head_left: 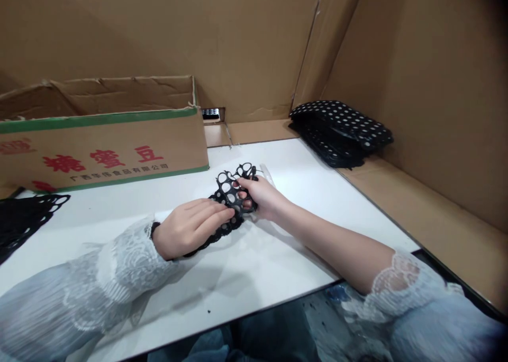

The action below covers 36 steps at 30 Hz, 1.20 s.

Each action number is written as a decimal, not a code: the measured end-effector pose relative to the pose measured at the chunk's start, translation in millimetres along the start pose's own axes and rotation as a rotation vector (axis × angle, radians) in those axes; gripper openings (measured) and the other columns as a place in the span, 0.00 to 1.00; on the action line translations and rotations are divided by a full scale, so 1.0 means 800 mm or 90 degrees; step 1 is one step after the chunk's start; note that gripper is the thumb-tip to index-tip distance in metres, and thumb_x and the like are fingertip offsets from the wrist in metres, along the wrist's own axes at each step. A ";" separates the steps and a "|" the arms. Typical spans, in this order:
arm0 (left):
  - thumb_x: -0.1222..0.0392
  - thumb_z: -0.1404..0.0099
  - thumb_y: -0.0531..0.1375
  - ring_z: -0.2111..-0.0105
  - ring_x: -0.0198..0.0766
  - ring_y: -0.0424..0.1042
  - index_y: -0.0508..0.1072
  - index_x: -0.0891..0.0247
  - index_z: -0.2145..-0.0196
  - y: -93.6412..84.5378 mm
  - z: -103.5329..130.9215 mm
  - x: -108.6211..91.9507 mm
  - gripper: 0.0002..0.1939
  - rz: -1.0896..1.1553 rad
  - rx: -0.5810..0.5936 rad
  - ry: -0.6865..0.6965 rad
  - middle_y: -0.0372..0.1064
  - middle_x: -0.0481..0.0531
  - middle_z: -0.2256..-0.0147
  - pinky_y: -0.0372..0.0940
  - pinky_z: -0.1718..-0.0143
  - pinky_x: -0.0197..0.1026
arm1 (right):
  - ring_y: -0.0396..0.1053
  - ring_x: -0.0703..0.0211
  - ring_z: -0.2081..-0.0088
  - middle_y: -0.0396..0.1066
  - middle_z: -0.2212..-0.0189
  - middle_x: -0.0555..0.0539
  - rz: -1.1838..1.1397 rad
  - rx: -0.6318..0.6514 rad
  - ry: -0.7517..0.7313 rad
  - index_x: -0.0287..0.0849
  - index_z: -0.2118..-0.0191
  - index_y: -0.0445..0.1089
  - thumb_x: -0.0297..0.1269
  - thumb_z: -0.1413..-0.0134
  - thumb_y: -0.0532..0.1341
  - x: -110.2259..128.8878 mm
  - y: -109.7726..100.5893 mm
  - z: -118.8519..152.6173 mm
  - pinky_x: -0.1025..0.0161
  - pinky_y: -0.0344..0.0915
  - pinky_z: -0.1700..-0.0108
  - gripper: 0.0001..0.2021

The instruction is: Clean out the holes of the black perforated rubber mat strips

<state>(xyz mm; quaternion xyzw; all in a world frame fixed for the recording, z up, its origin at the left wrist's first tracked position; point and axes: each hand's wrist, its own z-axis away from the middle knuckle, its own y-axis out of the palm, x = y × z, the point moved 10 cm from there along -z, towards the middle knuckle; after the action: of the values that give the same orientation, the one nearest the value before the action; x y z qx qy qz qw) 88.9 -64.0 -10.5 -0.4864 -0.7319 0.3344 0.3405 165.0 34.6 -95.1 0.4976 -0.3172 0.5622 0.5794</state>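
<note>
A black perforated piece (227, 197) with round holes lies on the white tabletop, its far end bent up into open rings. My right hand (254, 195) is closed around that raised end, thumb on top and fingers curled under. My left hand (194, 224) rests flat over the near part of the piece, fingers stretched out and together; its thumb is hidden. Just beyond my right hand is a thin pale, see-through strip (266, 174), partly covered by the hand. What it belongs to cannot be made out.
A cardboard box (119, 145) with green edges and red lettering stands at the back left. Another black holed piece (24, 219) lies at the left edge. A stack of black dotted sheets (341, 129) sits at the back right. Cardboard walls (238, 44) enclose the white tabletop (222, 288).
</note>
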 end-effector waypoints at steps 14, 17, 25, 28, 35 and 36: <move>0.54 0.41 0.55 0.68 0.31 0.68 0.64 0.66 0.53 -0.215 0.046 0.220 0.20 -0.422 -0.289 -0.536 0.66 0.43 0.66 0.66 0.62 0.40 | 0.53 0.70 0.84 0.58 0.85 0.54 0.295 -0.064 -0.166 0.39 0.73 0.63 0.49 0.51 0.53 0.040 -0.030 -0.014 0.69 0.50 0.80 0.16; 0.54 0.46 0.58 0.59 0.42 0.67 0.66 0.65 0.53 -0.214 0.060 0.275 0.23 -0.429 -0.142 -0.661 0.69 0.47 0.62 0.63 0.55 0.52 | 0.59 0.66 0.77 0.62 0.80 0.51 0.401 -0.041 -0.256 0.38 0.76 0.64 0.51 0.60 0.59 0.055 -0.018 -0.003 0.68 0.55 0.73 0.18; 0.58 0.38 0.50 0.66 0.40 0.67 0.70 0.64 0.66 -0.092 -0.019 0.118 0.10 -0.321 -0.021 -0.279 0.70 0.51 0.69 0.60 0.58 0.45 | 0.63 0.63 0.72 0.66 0.76 0.49 0.481 -0.068 -0.271 0.37 0.71 0.67 0.39 0.59 0.60 0.058 -0.024 -0.007 0.65 0.59 0.68 0.10; 0.59 0.37 0.50 0.68 0.38 0.66 0.69 0.64 0.65 -0.031 -0.033 0.065 0.10 -0.232 0.071 -0.143 0.69 0.51 0.71 0.59 0.59 0.45 | 0.64 0.64 0.72 0.65 0.75 0.50 0.296 -0.030 -0.232 0.38 0.71 0.65 0.37 0.58 0.60 0.053 -0.020 -0.009 0.66 0.62 0.70 0.08; 0.59 0.36 0.49 0.59 0.39 0.64 0.64 0.64 0.52 -0.011 -0.025 0.070 0.16 -0.019 0.076 -0.116 0.67 0.56 0.59 0.60 0.57 0.43 | 0.66 0.65 0.71 0.66 0.76 0.51 0.041 0.041 -0.174 0.38 0.71 0.64 0.30 0.57 0.60 0.049 0.006 0.012 0.70 0.63 0.74 0.05; 0.59 0.36 0.49 0.58 0.38 0.64 0.64 0.63 0.53 -0.010 -0.023 0.073 0.15 0.023 0.087 -0.121 0.66 0.56 0.58 0.61 0.56 0.42 | 0.66 0.66 0.72 0.66 0.77 0.51 0.034 0.043 -0.167 0.38 0.71 0.64 0.30 0.57 0.60 0.047 0.008 0.014 0.70 0.63 0.74 0.04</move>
<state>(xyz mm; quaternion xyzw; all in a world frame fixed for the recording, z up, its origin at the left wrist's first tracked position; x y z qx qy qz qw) 83.1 -8.9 16.1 -0.4415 -0.7274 0.4344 0.2956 167.4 36.0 -55.8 0.5776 -0.3842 0.5177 0.5008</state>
